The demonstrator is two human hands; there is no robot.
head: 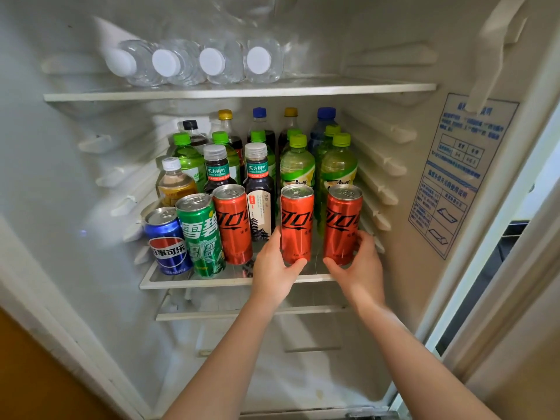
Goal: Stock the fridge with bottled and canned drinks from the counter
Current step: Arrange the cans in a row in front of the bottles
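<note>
Open fridge, middle shelf [236, 281]. The left hand [272, 268] curls around the lower part of a red can [296, 222]; the right hand [360, 265] grips a second red can [344, 222] just beside it, both upright at the near edge. Left: third red can [232, 222], green can [200, 234], blue can [168, 241]. Behind: upright bottles [297, 165]. Upper shelf: water bottles [212, 62] lying flat.

Head view faces close into the open fridge [75, 177]
</note>
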